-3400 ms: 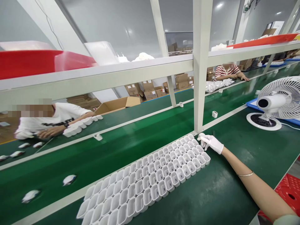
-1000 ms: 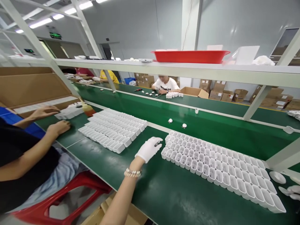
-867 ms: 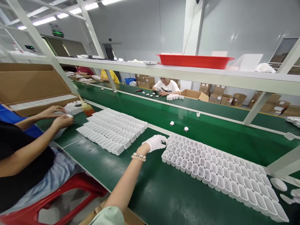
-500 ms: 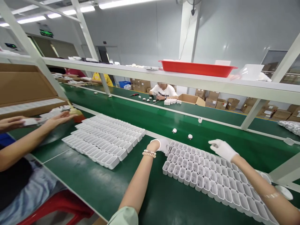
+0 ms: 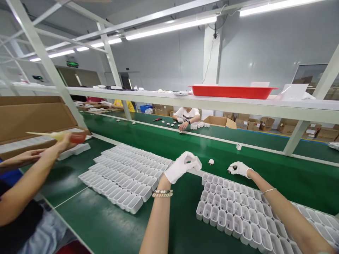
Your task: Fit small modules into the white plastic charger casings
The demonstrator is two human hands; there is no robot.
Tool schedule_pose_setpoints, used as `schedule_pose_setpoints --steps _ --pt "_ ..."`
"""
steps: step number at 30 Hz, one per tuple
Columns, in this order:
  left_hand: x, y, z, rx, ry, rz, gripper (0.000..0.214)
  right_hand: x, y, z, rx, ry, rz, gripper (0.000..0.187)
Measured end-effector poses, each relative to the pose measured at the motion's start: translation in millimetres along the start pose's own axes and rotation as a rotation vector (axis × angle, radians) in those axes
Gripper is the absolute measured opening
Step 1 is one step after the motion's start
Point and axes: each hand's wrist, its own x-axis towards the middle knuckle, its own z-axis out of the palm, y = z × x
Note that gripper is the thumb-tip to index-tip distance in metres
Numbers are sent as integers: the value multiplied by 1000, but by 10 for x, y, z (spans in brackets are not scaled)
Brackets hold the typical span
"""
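Observation:
My left hand (image 5: 180,167), in a white glove, pinches a white plastic cup (image 5: 196,163) above the gap between two blocks of such cups. My right hand (image 5: 239,169), gloved too, has its fingers closed on a small white part (image 5: 232,168) with dark bits, over the green conveyor belt. A similar small white part (image 5: 211,162) lies on the belt between my hands. Below them stand rows of open white cups (image 5: 230,220), packed closely, with small dark marks inside several. My right forearm passes over some of these rows.
Another block of white cups (image 5: 124,176) stands to the left. A co-worker's hand there holds an orange bottle (image 5: 77,138) with a long nozzle. Across the belt sits a person in a white shirt (image 5: 187,113). A shelf (image 5: 159,97) carries a red tray (image 5: 234,92). One cup (image 5: 238,146) stands farther off.
My left hand has lifted a cup from the corner of the right block. My right hand has closed on a small part on the belt. The view has tilted upward.

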Motion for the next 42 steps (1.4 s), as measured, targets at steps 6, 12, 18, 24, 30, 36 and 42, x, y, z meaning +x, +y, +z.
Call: schedule_pose_setpoints --steps 6,12,18,24,30,36,42 --pt "16 565 279 -189 -68 144 28 -344 -143 -57 124 -56 -37 30" --pt "-219 1155 428 -375 -176 351 40 -1490 -655 -338 190 155 -117 47" --pt "-473 1449 533 -309 -246 680 49 -2521 -966 -281 177 389 -166 37" --pt "-561 1554 659 -382 -244 801 58 -2641 -959 -266 170 230 -209 14" --pt "-576 1593 637 -270 -254 777 54 -2602 -1057 -298 150 118 -255 13" --pt "-567 1633 641 -195 -232 819 46 -2586 -998 -192 26 199 -291 8" --pt "-537 1655 666 -283 -232 838 46 -2619 -967 -160 -63 245 -345 11"
